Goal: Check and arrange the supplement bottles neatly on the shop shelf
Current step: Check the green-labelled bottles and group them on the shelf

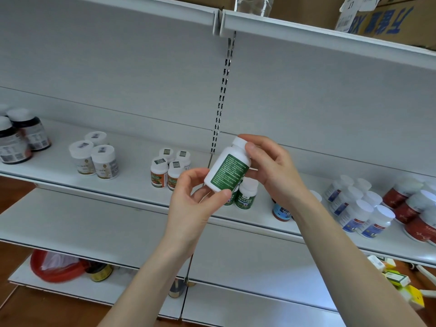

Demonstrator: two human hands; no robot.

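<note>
I hold a white bottle with a green label [230, 169] tilted in front of the shelf [132, 182], label text facing me. My left hand [195, 201] pinches its base between thumb and fingers. My right hand [271, 168] grips its white cap end from the right. Just behind it, two matching green-label bottles [245, 194] stand on the shelf. A blue-label bottle [282, 211] shows partly under my right wrist.
Groups of bottles stand along the shelf: dark ones [18, 138] far left, white tubs [96, 156], orange-label bottles [168, 168], blue-and-white bottles [361, 206] and red-label jars [415, 208] at right. Below lie a red basin [54, 267] and small boxes [396, 277]. Cardboard boxes [382, 17] sit above.
</note>
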